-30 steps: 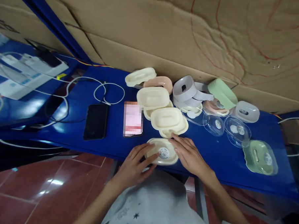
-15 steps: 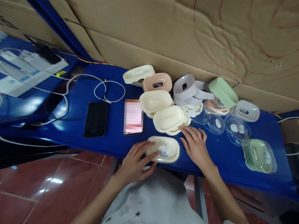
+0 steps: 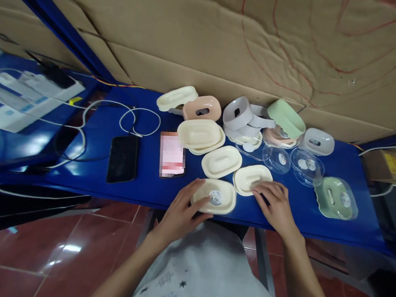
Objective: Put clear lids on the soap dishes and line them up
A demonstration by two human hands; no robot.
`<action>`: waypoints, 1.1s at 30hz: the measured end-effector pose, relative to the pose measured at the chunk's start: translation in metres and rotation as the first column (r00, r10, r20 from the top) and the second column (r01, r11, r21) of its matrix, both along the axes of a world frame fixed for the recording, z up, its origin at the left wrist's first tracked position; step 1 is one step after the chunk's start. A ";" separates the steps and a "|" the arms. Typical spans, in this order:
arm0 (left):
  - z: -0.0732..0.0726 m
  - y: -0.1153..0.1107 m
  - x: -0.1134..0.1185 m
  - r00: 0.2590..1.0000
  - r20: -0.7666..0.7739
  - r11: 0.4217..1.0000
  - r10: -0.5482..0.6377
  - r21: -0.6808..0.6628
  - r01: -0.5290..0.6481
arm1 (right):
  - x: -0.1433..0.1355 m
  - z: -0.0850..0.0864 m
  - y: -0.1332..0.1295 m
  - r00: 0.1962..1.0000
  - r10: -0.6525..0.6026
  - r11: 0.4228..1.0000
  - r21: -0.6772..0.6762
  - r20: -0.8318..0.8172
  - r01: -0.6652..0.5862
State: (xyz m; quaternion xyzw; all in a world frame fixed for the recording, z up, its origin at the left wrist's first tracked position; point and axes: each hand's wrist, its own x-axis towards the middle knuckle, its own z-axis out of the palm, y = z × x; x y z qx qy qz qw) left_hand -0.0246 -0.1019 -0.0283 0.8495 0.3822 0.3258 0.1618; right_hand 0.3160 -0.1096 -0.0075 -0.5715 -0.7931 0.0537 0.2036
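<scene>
At the near edge of the blue table lies a cream oval dish (image 3: 223, 200) with a round printed label. My left hand (image 3: 185, 207) grips its left end, fingers over the rim and thumb by the front edge. To the right, my right hand (image 3: 274, 202) has its fingertips on the edge of a cream oval lid (image 3: 247, 177) with a raised middle. Beyond these lies another cream oval lid (image 3: 222, 162), apart from both hands. Farther back, cream oval pieces (image 3: 200, 134) are stacked, the lower ones partly hidden.
A phone (image 3: 173, 156) with a lit screen and a dark phone (image 3: 122, 158) lie left. Behind are a peach holder (image 3: 204, 108), grey rings (image 3: 237, 113) and a green container (image 3: 286, 117). Clear lids (image 3: 276, 160) and a green box (image 3: 335, 198) sit right. White cables (image 3: 88, 117) cross the left side.
My right hand has drawn one cream lid off the pile, to the right and toward me. The lid it overlapped now lies separate. My left hand stays on the labelled dish.
</scene>
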 end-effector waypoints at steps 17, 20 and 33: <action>0.007 0.001 0.017 0.994 -0.111 1.000 0.008 0.005 -0.007 | 0.004 -0.012 -0.021 0.986 -0.164 0.985 0.058 0.014 0.163; 0.006 0.003 0.017 0.992 -0.128 1.000 0.008 -0.005 -0.009 | -0.001 -0.013 -0.021 0.989 -0.147 0.988 0.039 -0.001 0.147; 0.009 0.014 0.012 0.981 -0.184 0.994 -0.058 -0.104 0.039 | -0.001 -0.015 -0.020 0.988 -0.155 0.987 0.041 -0.008 0.155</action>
